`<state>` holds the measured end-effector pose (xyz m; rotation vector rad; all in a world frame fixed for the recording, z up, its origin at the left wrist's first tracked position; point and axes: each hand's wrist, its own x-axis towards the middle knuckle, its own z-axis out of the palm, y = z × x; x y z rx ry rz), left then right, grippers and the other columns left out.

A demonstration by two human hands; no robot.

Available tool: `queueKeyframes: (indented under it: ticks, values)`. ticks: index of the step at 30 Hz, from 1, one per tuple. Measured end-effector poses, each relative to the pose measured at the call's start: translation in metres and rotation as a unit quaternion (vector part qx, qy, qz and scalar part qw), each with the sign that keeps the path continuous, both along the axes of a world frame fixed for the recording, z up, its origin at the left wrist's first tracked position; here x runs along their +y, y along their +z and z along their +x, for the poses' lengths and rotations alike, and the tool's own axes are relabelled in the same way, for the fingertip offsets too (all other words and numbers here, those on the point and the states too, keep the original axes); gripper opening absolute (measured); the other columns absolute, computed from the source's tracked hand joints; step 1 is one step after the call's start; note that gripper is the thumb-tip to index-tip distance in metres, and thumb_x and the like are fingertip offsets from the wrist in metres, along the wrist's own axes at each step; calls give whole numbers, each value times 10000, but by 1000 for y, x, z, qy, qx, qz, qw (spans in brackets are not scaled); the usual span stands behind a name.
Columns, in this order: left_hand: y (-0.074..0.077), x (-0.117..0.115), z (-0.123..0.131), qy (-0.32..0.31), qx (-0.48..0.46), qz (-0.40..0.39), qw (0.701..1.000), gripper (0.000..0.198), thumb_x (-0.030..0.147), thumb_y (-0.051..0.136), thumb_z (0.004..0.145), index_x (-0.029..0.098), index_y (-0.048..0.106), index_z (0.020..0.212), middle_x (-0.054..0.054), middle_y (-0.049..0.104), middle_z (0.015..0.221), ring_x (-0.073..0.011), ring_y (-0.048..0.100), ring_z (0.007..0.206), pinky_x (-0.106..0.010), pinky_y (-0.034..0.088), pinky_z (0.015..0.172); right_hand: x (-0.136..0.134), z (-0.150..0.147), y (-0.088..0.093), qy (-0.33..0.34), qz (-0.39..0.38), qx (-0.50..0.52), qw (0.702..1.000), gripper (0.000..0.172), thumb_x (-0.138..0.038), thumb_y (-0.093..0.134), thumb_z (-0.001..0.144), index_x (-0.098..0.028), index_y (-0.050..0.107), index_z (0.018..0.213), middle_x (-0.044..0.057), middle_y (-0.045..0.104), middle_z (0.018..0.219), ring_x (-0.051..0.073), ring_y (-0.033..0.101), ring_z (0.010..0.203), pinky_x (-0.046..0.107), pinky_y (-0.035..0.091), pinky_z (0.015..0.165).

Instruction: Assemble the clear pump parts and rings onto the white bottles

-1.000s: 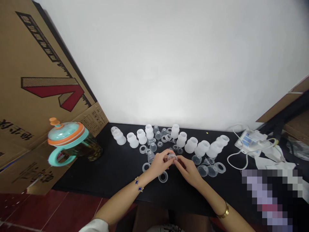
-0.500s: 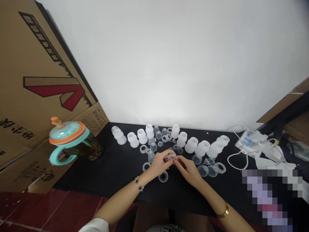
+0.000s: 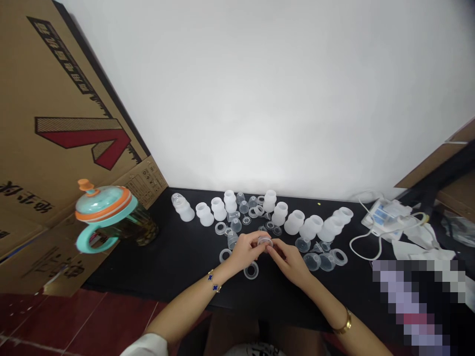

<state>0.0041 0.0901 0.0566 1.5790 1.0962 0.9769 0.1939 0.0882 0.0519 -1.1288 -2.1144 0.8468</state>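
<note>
My left hand [image 3: 245, 250] and my right hand [image 3: 288, 261] meet over the middle of the black table [image 3: 178, 262]. Together they pinch a small clear plastic cap [image 3: 264, 241] between the fingertips. Just below my left hand lies a clear ring [image 3: 251, 270], and another ring [image 3: 224, 255] lies to its left. Behind the hands stands a row of white translucent bottles [image 3: 294, 222] with small clear caps and rings scattered among them.
A glass jug with a teal and orange lid [image 3: 107, 217] stands at the table's left end, against large cardboard boxes [image 3: 55, 128]. A white device with cables [image 3: 386, 217] lies at the right. A white wall [image 3: 260, 99] rises behind the table.
</note>
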Motion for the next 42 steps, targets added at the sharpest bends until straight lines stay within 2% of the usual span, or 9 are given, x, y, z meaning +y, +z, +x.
queueKeyframes:
  ticks: [6, 11, 14, 20, 27, 42]
  values:
    - [-4, 1, 1, 5, 3, 0, 1000, 260, 372, 571, 897, 182, 704, 1015, 33, 563, 593, -94, 437, 470, -199, 353, 460, -1, 0, 0, -1, 0, -4, 1000, 293, -422, 432, 1026, -209, 632, 1046, -29, 582, 641, 155, 547, 553, 253, 354, 551]
    - [-6, 1, 2, 24, 41, 56, 997, 208, 326, 596, 886, 180, 688, 1001, 44, 562, 583, -92, 455, 483, -199, 329, 485, 0, 1, -1, -6, -2, 4, 1000, 291, -413, 433, 1026, -203, 634, 1046, -22, 600, 658, 154, 560, 567, 254, 358, 557]
    - [-5, 0, 2, 9, 53, 66, 996, 224, 315, 576, 906, 178, 668, 1059, 48, 558, 576, -99, 495, 483, -198, 347, 494, 1, 1, -2, -8, -9, 14, 1000, 294, -415, 441, 1022, -202, 639, 1063, -16, 618, 672, 155, 566, 572, 253, 358, 553]
    - [1, -2, 1, -39, 48, 73, 995, 355, 403, 514, 965, 171, 593, 1222, 23, 598, 650, -118, 559, 513, -208, 396, 518, 3, 3, -6, -42, -4, 23, 999, 298, -402, 425, 1021, -198, 632, 1087, -10, 629, 673, 165, 579, 569, 259, 368, 553]
    - [-6, -3, 1, -56, 44, 76, 995, 381, 420, 480, 986, 183, 504, 1283, 32, 598, 654, -114, 549, 496, -200, 380, 506, 4, 3, -7, -58, -6, 18, 998, 286, -397, 417, 1016, -200, 623, 1042, -11, 614, 667, 168, 572, 564, 261, 370, 549]
    - [-5, -3, 1, -43, 81, 90, 992, 378, 418, 489, 982, 192, 540, 1281, 23, 641, 659, -114, 544, 506, -208, 373, 528, 6, 2, -11, -74, -18, 17, 997, 266, -389, 426, 1005, -204, 597, 919, -28, 540, 632, 154, 519, 551, 257, 337, 544]
